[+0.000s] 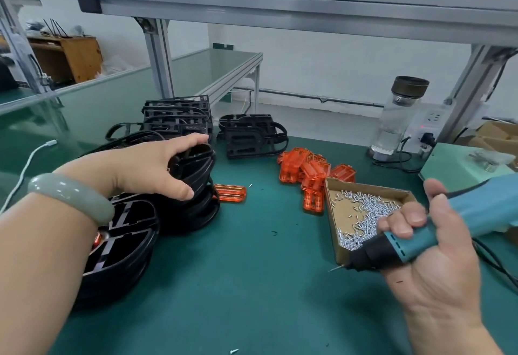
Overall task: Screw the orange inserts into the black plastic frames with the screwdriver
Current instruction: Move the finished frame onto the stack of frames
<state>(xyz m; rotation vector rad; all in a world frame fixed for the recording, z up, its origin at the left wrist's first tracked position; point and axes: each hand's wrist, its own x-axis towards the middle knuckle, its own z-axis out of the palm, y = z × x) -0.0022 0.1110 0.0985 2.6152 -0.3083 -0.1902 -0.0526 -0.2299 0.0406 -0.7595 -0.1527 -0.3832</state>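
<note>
Meanwhile left hand (157, 164) grips black frame (196, 167); right hand (426, 245) holds screwdriver (437, 228).

green desk (252, 284) in view: stacked black frames (120, 256) crowd the left, more frames (252, 136) piled at the back. orange inserts (308, 172) heaped mid-desk, a lone insert (230, 192) just beside the left stacks. cardboard tray (364, 186) of screws (361, 214) on the right, glass bottle (398, 119) behind it, a stray screw (234, 351) at the near edge.
</note>
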